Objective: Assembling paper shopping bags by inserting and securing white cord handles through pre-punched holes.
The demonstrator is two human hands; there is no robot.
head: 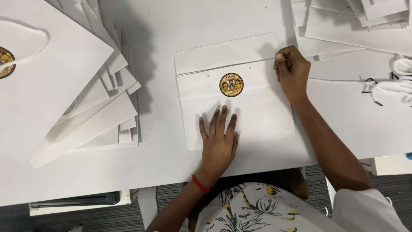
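The left hand (219, 137) lies flat and palm-down on the lower half of a white paper bag (253, 111), fingers spread and straight, gripping nothing, only pressing the smooth matte paper onto the table. A thin red thread band (199, 184) circles its wrist, and the forearm runs down and left toward the body. The right hand (292, 72) sits at the bag's upper right corner, fingers curled inward and pinched at the edge of the bag's mouth, where a thin crease line runs across; whether it grips the paper itself or something small there cannot be told. Its forearm slants down and right to a white sleeve.

The bag is a flat, folded rectangle lying in the middle of the white table (163, 38), its top flap turned back as a paler strip. A round brown-rimmed sticker (231, 84) with a colourful cartoon picture sits just below that fold, between two small punched holes. Left of the bag lies a fanned stack of similar flat bags (86, 94); another pile (343, 21) lies up and right of it. White cord handles (392, 86) with dark tips lie right of the bag.
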